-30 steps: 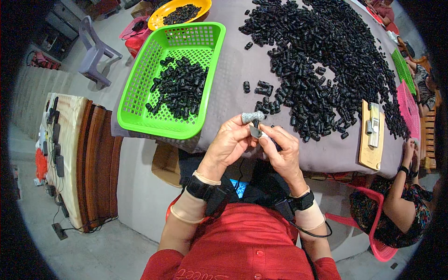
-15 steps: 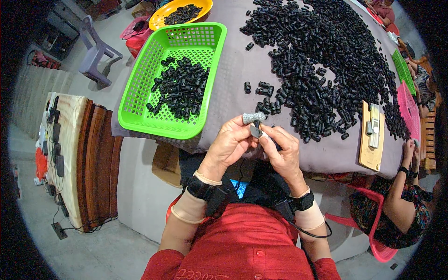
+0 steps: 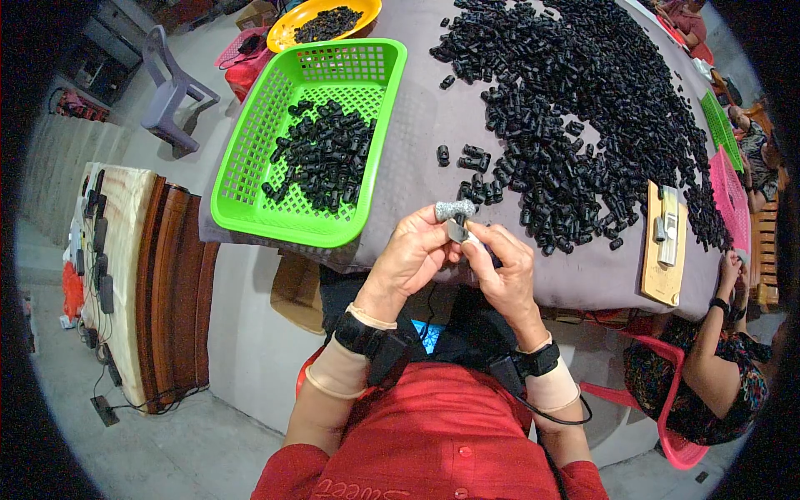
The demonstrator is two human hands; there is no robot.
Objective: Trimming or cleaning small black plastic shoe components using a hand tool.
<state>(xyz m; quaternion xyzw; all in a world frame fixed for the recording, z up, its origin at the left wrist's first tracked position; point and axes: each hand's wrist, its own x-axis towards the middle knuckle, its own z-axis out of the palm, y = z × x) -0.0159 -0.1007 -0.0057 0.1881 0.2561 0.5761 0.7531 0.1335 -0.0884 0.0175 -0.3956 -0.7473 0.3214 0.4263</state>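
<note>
My left hand (image 3: 411,256) and my right hand (image 3: 506,268) meet above the table's near edge, fingers closed in a pinch. Between them is a small black plastic part (image 3: 461,221), mostly covered by the fingers; my left fingertips seem to hold it. A flat grey blade-like piece (image 3: 456,232) lies against it, seemingly gripped by my right hand. Around my left index fingertip sits a grey speckled sleeve (image 3: 454,210). Something white covers my right thumb tip. Just beyond my hands begins a large heap of black cylindrical plastic parts (image 3: 542,158).
At the left, a green basket (image 3: 223,204) holds more black parts, with a yellow bowl (image 3: 282,37) of small dark bits behind it. A yellow board (image 3: 662,279) with tools lies right of the heap. Another person (image 3: 708,358) sits at the right beside a pink basket (image 3: 733,208).
The flat grey piece has tilted slightly between my fingers. Both hands stay in nearly the same place; the heap and basket look unchanged.
</note>
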